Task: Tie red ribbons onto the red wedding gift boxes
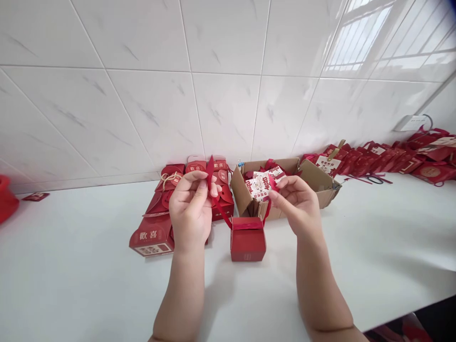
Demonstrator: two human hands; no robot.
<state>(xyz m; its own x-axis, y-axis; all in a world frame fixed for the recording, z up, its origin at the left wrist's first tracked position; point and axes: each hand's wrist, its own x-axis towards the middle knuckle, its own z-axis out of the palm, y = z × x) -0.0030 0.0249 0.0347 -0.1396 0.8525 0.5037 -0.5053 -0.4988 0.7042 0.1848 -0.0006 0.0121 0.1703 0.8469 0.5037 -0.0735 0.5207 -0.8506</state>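
A small red box (248, 244) stands on the white table between my forearms, with a red ribbon (222, 212) running over its top. My left hand (192, 204) pinches one end of the ribbon above and left of the box. On the other side, my right hand (297, 202) pinches the other ribbon end at the right. A white card with red print (259, 186) is beside my right fingertips; whether it hangs on the ribbon or lies in the carton behind is unclear.
An open cardboard carton (242, 194) holding red and white items stands behind the box. Finished-looking red boxes (151, 235) are grouped at left. Many red packets (384, 159) line the wall at right, near scissors (375, 179). A red object (7, 197) sits far left.
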